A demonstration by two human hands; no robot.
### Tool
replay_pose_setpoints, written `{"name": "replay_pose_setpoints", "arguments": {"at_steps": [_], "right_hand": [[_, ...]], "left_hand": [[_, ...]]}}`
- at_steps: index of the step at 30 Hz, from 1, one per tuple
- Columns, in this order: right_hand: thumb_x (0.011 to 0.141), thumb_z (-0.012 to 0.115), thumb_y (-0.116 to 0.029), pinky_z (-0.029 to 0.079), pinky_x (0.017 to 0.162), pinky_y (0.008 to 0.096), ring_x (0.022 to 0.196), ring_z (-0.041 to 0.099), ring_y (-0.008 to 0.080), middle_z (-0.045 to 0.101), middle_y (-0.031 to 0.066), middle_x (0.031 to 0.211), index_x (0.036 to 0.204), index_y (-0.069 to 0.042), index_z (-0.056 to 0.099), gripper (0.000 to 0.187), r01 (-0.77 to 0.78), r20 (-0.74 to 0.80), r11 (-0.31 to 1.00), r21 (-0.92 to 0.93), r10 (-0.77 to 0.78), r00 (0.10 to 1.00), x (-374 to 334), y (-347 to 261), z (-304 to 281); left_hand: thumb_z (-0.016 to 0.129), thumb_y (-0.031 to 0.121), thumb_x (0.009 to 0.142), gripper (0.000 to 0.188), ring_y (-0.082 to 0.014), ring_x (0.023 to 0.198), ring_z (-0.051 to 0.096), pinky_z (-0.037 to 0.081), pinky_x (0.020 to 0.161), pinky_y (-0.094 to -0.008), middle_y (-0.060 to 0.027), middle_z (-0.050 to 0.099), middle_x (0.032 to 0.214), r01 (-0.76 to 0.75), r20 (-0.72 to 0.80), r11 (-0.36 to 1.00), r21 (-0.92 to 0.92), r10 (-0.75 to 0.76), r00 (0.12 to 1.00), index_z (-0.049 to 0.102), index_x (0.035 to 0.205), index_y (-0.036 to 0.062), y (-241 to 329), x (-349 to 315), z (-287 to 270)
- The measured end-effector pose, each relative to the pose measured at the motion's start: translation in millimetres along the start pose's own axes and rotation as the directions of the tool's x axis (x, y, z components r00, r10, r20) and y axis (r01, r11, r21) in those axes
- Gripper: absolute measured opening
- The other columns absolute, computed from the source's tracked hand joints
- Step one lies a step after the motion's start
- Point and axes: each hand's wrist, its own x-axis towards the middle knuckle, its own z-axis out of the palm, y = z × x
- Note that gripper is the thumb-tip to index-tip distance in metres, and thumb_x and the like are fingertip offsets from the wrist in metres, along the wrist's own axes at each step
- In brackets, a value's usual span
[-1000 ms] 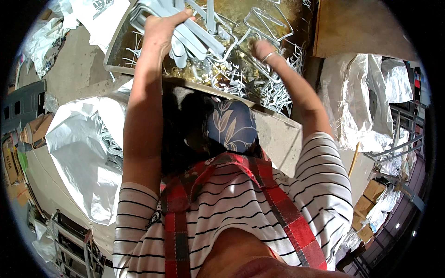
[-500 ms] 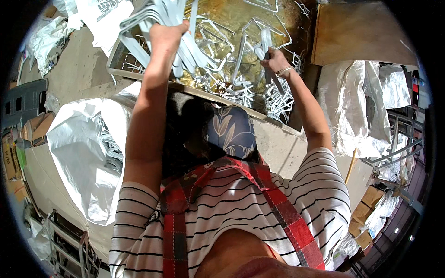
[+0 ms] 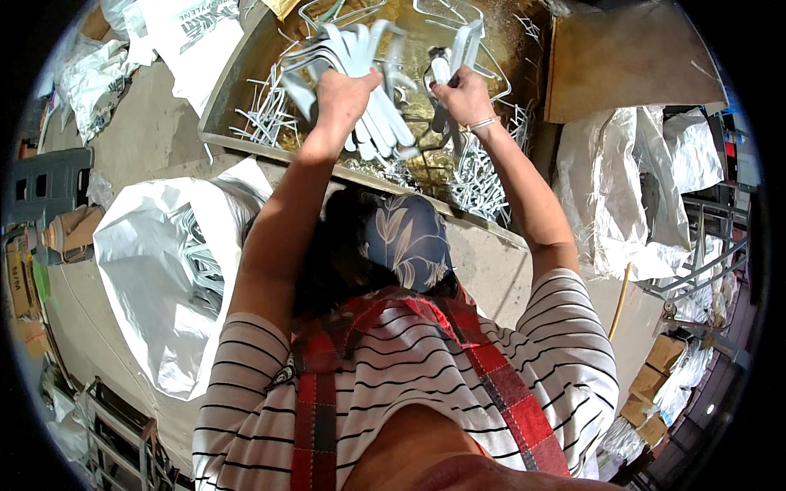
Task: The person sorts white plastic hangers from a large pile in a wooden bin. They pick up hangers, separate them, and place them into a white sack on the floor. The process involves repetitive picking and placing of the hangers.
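Observation:
My left hand (image 3: 342, 100) is closed around a thick bundle of pale grey bent plastic strips (image 3: 381, 123), fanned out over a shallow metal tray (image 3: 270, 152). To its right, my right hand (image 3: 465, 100) grips a smaller group of similar plastic strips (image 3: 467, 47), partly in shadow and blurred. The two bundles are close together but look apart. Beneath them, loose white frame-like pieces (image 3: 450, 15) and thin white plastic scraps (image 3: 483, 184) lie in the tray, whose bottom is yellowish brown. The palms and inner fingers are hidden.
On the left stands an open white sack (image 3: 135, 270) with more pale plastic pieces (image 3: 205, 258) inside. A brown board (image 3: 630, 57) is at the tray's right, above hanging white sacks (image 3: 614, 188). A dark plastic pallet (image 3: 49, 186) lies far left. Metal racks and cardboard stand along the right.
My left hand has moved right and lower with its bundle, toward my right hand. My right hand has shifted slightly left, still holding its strips.

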Motion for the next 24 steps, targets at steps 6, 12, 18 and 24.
{"name": "replay_pose_setpoints", "arguments": {"at_steps": [6,12,18,24], "right_hand": [[0.076,0.054,-0.016,0.046,0.072,0.0441,0.079,0.059,0.0371,0.060,0.0236,0.082,0.094,0.005,0.052,0.028,-0.052,0.133,0.991,0.122,0.035,0.991,4,-46,34],[0.079,0.046,-0.013,0.030,0.099,0.0422,0.113,0.038,0.0410,0.044,0.0271,0.118,0.118,0.008,0.038,0.045,0.640,0.145,0.758,-0.127,-0.624,0.768,-11,-61,62],[0.069,0.069,-0.042,0.031,0.099,0.0367,0.119,0.037,0.0349,0.035,0.0301,0.127,0.126,0.011,0.031,0.087,0.075,-0.296,0.997,-0.012,-0.075,0.952,-40,-22,30],[0.069,0.072,-0.031,0.046,0.079,0.0433,0.105,0.051,0.0300,0.046,0.0253,0.120,0.133,0.004,0.028,0.085,-0.649,0.494,0.244,0.721,0.476,0.728,-38,33,66]], "left_hand": [[0.071,0.014,0.072,0.027,-0.0164,0.069,0.058,0.047,0.064,-0.0290,-0.0092,0.064,0.080,0.089,0.163,0.980,-0.180,-0.059,0.985,0.063,0.085,-0.0082,7,5,-9],[0.071,0.009,0.072,0.031,-0.0204,0.082,0.059,0.047,0.076,-0.0319,-0.0121,0.062,0.093,0.359,0.108,0.872,-0.334,-0.343,0.933,0.060,0.096,-0.0067,2,14,-17],[0.064,0.005,0.075,0.022,-0.0234,0.068,0.063,0.053,0.064,-0.0347,-0.0134,0.063,0.084,0.319,0.119,0.727,-0.608,-0.313,0.942,0.059,0.094,-0.0055,12,25,-43],[0.064,0.004,0.074,0.020,-0.0235,0.066,0.063,0.053,0.062,-0.0351,-0.0130,0.063,0.080,0.285,0.106,0.722,-0.630,-0.284,0.953,0.058,0.092,-0.0042,12,29,-46]]}}
